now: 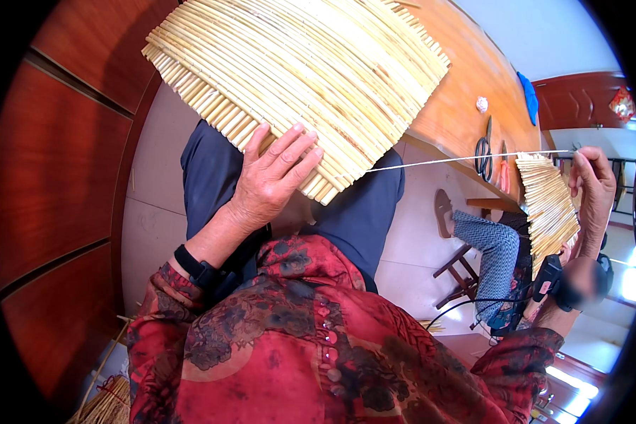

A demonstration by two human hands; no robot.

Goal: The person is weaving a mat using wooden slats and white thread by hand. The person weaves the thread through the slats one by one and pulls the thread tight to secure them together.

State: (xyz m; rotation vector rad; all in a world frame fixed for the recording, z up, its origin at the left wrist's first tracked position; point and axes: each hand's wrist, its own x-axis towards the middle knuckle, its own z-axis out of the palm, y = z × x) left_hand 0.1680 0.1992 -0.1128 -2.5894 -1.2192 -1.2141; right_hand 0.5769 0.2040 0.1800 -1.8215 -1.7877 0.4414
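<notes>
A large panel of pale yellow plant stalks (297,78), laid crosswise in layers, rests over my knees and reaches toward the table. My left hand (272,173) lies on its near edge, palm down with fingers outstretched. From the panel's near right corner a thin white thread (431,162) runs taut to the right. My right hand (595,177), raised far out at the right, pinches the thread's far end between thumb and fingers. A small dark tip shows at the pinch; I cannot make out what it is.
On the wooden table (438,113) lie black scissors (483,159), a red-handled tool (504,169), a crumpled white lump (482,104) and a blue cloth (528,97). A seated co-worker (491,244) has a smaller stalk panel (548,201). Left stand wooden cabinets (63,155) and a stalk bundle (109,403).
</notes>
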